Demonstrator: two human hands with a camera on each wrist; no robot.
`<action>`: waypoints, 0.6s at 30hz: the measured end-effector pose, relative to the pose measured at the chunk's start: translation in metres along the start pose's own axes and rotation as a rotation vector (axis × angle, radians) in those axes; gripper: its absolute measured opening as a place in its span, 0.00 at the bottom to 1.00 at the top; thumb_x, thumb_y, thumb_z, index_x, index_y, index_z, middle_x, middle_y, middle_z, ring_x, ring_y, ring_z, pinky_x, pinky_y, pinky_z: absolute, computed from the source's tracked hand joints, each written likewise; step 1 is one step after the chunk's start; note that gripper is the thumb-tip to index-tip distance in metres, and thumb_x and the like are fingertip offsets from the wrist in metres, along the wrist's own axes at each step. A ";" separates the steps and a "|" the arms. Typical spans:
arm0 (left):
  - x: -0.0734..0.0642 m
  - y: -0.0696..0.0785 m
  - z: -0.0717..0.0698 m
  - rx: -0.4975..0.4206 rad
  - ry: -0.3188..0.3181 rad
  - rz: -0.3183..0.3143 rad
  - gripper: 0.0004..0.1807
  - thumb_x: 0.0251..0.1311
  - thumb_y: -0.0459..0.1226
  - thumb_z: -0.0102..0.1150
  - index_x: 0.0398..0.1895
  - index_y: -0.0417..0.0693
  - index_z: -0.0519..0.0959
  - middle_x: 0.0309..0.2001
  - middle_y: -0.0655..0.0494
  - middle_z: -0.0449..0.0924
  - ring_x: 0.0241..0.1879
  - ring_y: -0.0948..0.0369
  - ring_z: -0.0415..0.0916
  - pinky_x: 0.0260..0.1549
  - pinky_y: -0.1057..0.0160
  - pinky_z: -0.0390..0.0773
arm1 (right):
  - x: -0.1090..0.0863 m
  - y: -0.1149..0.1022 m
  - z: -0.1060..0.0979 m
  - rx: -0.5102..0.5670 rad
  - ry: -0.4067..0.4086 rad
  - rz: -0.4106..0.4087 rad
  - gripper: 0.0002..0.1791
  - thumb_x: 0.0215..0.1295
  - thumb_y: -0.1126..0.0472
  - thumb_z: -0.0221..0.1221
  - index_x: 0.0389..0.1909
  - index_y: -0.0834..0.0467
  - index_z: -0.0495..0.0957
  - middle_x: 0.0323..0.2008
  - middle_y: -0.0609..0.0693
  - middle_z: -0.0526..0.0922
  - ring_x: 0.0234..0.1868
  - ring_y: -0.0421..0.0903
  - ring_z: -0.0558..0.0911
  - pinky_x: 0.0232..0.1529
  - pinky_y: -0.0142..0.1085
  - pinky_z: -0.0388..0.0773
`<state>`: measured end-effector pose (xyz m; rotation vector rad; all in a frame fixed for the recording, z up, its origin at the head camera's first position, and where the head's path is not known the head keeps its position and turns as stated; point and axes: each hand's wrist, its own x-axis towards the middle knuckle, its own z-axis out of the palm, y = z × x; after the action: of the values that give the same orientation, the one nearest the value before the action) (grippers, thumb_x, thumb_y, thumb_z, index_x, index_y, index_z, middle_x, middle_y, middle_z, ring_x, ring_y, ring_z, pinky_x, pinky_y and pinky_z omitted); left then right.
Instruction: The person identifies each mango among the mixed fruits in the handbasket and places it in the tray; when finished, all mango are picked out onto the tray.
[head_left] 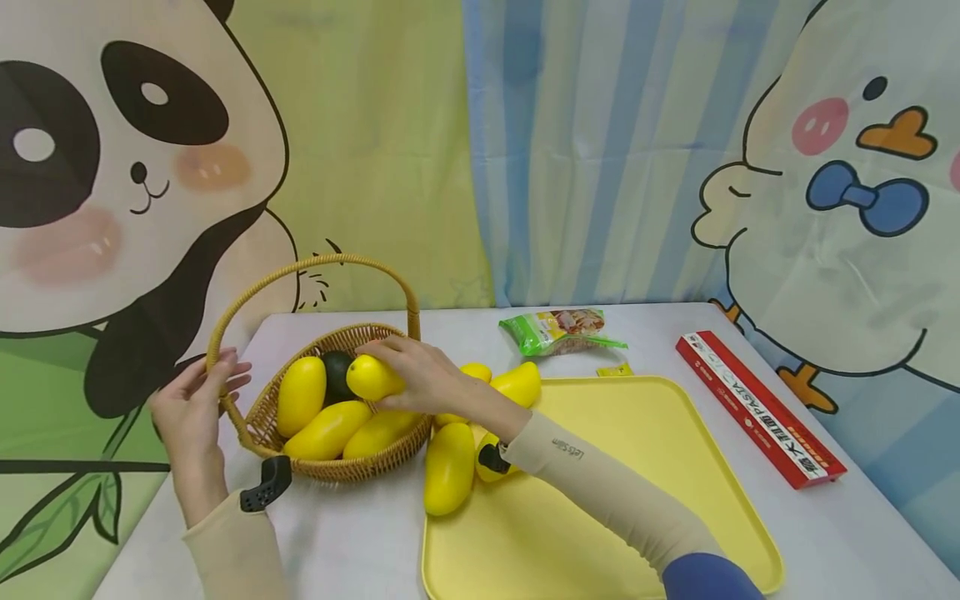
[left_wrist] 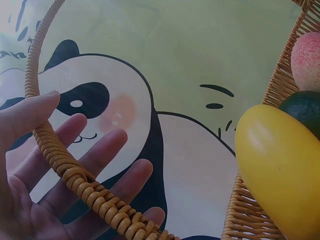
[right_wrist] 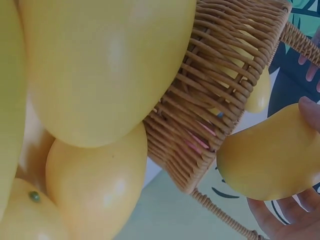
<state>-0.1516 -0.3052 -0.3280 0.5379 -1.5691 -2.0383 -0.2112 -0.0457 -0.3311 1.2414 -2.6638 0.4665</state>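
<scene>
My right hand (head_left: 427,371) holds a yellow mango (head_left: 372,380) over the wicker basket (head_left: 352,475); in the right wrist view, thumb and fingers lie on opposite sides of this mango (right_wrist: 270,152). My left hand (head_left: 191,417) is at the basket's arched handle (left_wrist: 75,182). Its thumb lies across the handle in front, while the loosely spread fingers pass behind. Inside the basket are several mangoes (head_left: 328,431) and a dark green avocado (head_left: 337,377). A pink speckled peach (left_wrist: 306,62) shows in the left wrist view.
More mangoes (head_left: 450,471) lie along the left side of a yellow tray (head_left: 637,467), partly behind my right forearm. A green snack packet (head_left: 558,332) and a small yellow packet (head_left: 615,370) lie behind the tray. To its right is a red pasta box (head_left: 761,408).
</scene>
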 end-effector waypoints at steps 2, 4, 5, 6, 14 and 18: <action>0.000 0.001 0.000 0.005 0.001 0.000 0.19 0.48 0.46 0.72 0.41 0.46 0.86 0.25 0.61 0.86 0.25 0.65 0.84 0.28 0.72 0.74 | -0.001 0.001 -0.001 0.015 0.008 0.002 0.38 0.54 0.50 0.69 0.66 0.46 0.66 0.61 0.50 0.72 0.57 0.46 0.75 0.51 0.39 0.77; 0.000 0.001 0.000 0.006 -0.002 0.002 0.18 0.49 0.45 0.72 0.41 0.46 0.86 0.25 0.61 0.86 0.25 0.65 0.84 0.28 0.72 0.74 | -0.003 0.002 -0.003 0.031 0.010 0.003 0.38 0.54 0.52 0.70 0.66 0.46 0.66 0.60 0.51 0.73 0.56 0.47 0.75 0.51 0.40 0.77; 0.000 0.001 0.000 0.009 -0.001 -0.001 0.17 0.50 0.45 0.71 0.41 0.47 0.86 0.25 0.62 0.86 0.25 0.65 0.84 0.28 0.72 0.74 | -0.004 0.003 -0.004 0.036 0.009 0.003 0.38 0.54 0.52 0.70 0.66 0.45 0.66 0.59 0.51 0.73 0.55 0.47 0.75 0.51 0.40 0.76; 0.000 0.000 0.000 0.009 -0.001 -0.001 0.16 0.51 0.45 0.71 0.41 0.47 0.86 0.25 0.62 0.86 0.25 0.65 0.84 0.28 0.72 0.74 | -0.006 0.003 -0.004 0.041 0.009 0.003 0.38 0.54 0.52 0.70 0.66 0.45 0.65 0.59 0.51 0.73 0.55 0.47 0.75 0.51 0.41 0.76; -0.002 0.001 0.000 0.008 -0.007 0.012 0.18 0.51 0.44 0.71 0.43 0.46 0.86 0.26 0.62 0.86 0.26 0.65 0.84 0.28 0.74 0.75 | -0.016 0.010 -0.010 0.042 0.024 0.008 0.41 0.55 0.51 0.70 0.69 0.47 0.63 0.58 0.52 0.73 0.55 0.47 0.75 0.53 0.43 0.76; -0.002 0.001 -0.001 0.004 -0.007 0.004 0.18 0.50 0.44 0.71 0.43 0.46 0.86 0.26 0.62 0.86 0.26 0.65 0.84 0.27 0.74 0.75 | -0.021 0.015 -0.011 0.040 0.036 0.021 0.41 0.55 0.50 0.69 0.69 0.46 0.63 0.59 0.52 0.72 0.56 0.48 0.75 0.54 0.43 0.75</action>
<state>-0.1490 -0.3046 -0.3272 0.5289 -1.5778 -2.0364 -0.2090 -0.0178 -0.3295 1.2051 -2.6526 0.5427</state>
